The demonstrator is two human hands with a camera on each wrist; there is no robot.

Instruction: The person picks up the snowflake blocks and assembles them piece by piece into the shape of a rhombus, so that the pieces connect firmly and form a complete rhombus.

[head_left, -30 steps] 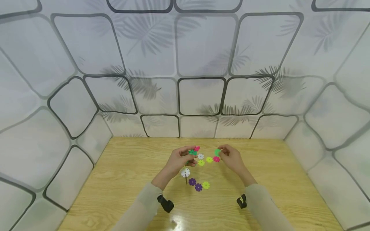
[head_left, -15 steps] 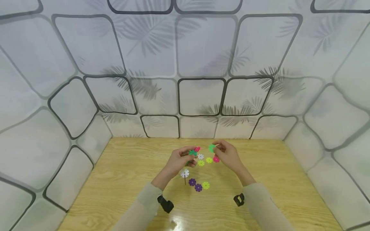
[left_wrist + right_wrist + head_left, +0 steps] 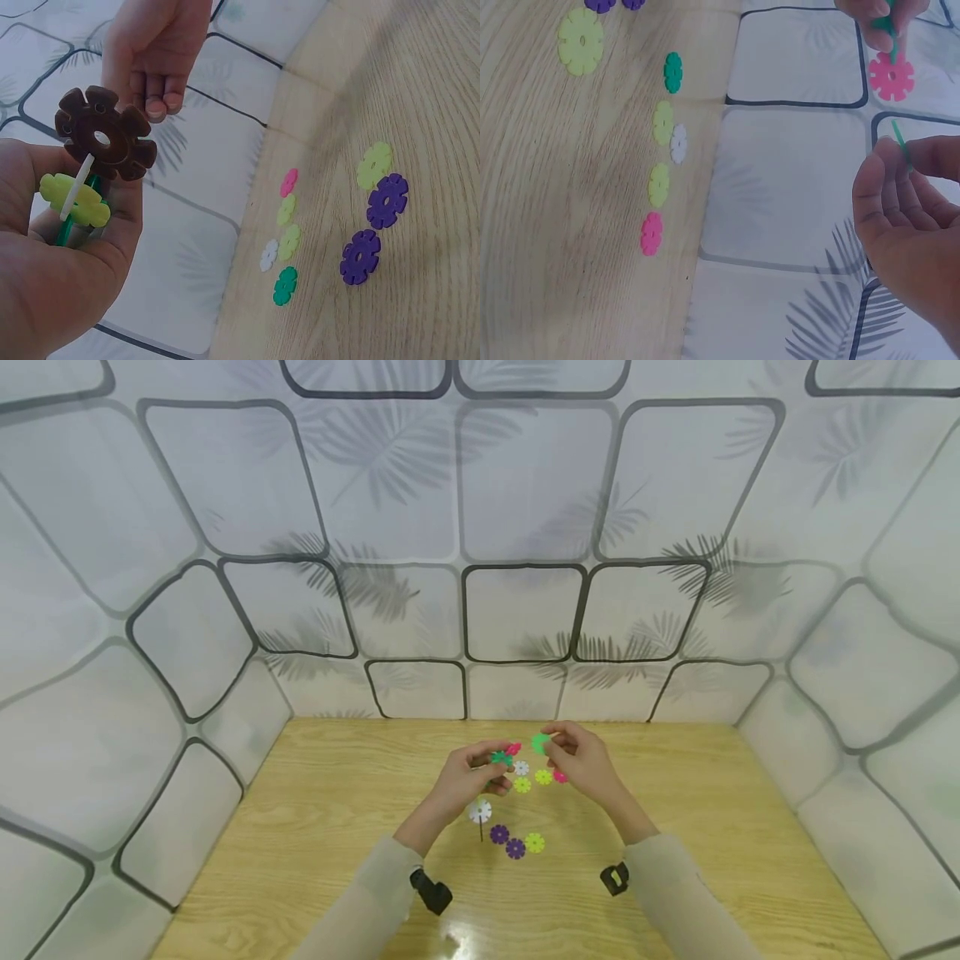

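Note:
My left hand (image 3: 467, 777) holds a cluster of notched plastic flower discs slotted together. Its dark green disc (image 3: 501, 759) and pink disc (image 3: 513, 748) stick out by the fingers, and a white disc (image 3: 480, 811) hangs below. In the left wrist view, the cluster's brown disc (image 3: 105, 135) faces the camera, above a yellow-green disc (image 3: 75, 201). Between thumb and fingertips, my right hand (image 3: 587, 767) pinches a light green disc (image 3: 540, 743), seen edge-on in the right wrist view. That disc is raised, apart from the cluster by a small gap.
Loose discs lie on the wooden table (image 3: 675, 827): two purple (image 3: 387, 201), a yellow-green (image 3: 535, 842), and a farther group with pink (image 3: 652, 234), white (image 3: 678, 144), dark green (image 3: 673, 73) and yellow-green (image 3: 658, 185). Patterned panels (image 3: 525, 610) stand behind and at both sides.
My right hand has moved left and slightly away with the light green disc, closing in on the cluster. The left hand has stayed almost still, holding the cluster.

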